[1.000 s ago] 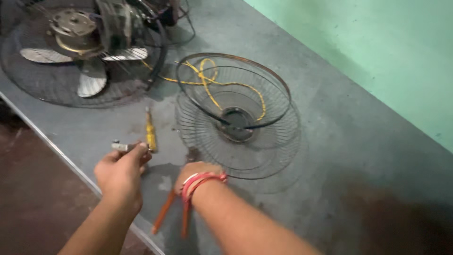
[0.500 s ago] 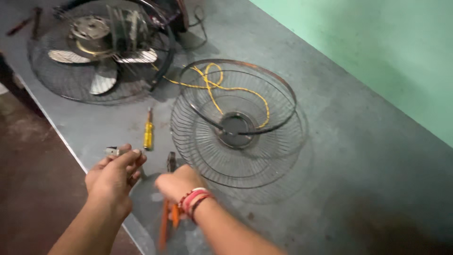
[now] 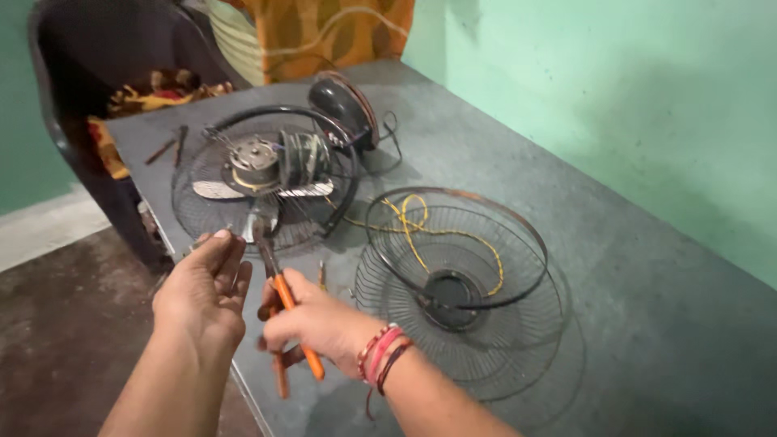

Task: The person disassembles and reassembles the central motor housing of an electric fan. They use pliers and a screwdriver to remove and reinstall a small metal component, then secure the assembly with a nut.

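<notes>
Right hand (image 3: 312, 320) fingers clamped round orange-handled pliers (image 3: 283, 311), held just left of the wire fan guard (image 3: 461, 283), left hand (image 3: 202, 295) fingers pinched together at the plier nose (whatever they pinch is too small to make out).

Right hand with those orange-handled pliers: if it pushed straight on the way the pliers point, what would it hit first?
Probably the fan blade in the rear guard; the pliers in the right hand already point there, though depth is unclear.

Left hand (image 3: 202, 291) raised, fingers pinched together — right hand (image 3: 312, 320) beside it, fingers curled closed.
</notes>
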